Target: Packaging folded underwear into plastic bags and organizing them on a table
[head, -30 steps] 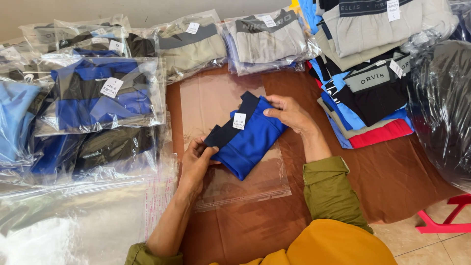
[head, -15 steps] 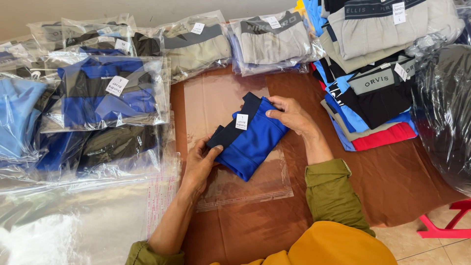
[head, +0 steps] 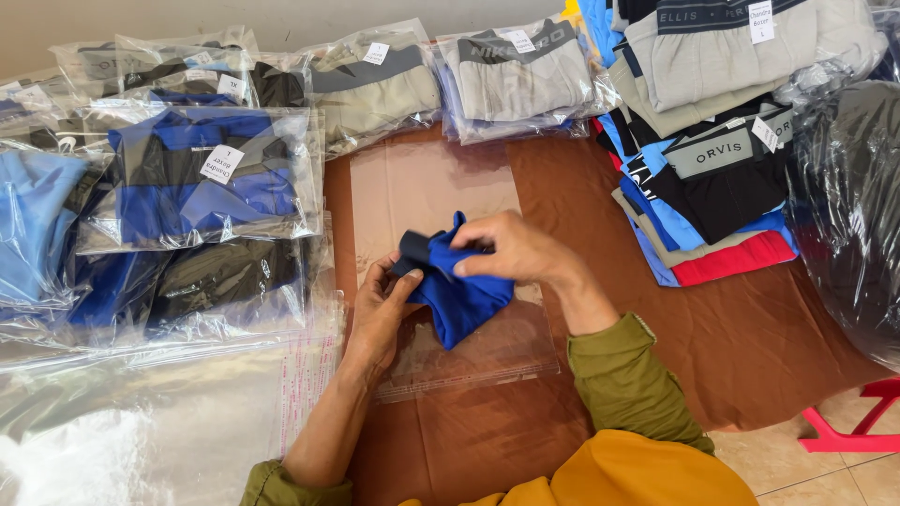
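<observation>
1. Blue garment point(head: 459, 295) w/ black band sits frame centre, over a clear plastic bag point(head: 441, 187) on the brown table point(head: 750, 328).
2. Long axis runs diagonal: black band end points upper left, blue end lower right.
3. Left hand point(head: 380, 309) pinches its lower-left edge.
4. Right hand point(head: 511, 251) closed over the top, gripping fabric.

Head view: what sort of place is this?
Probably a small garment packing spot: tagged bagged garments, an unbagged folded stack, and both hands, left hand and right hand, folding a blue garment over a clear bag.
</observation>
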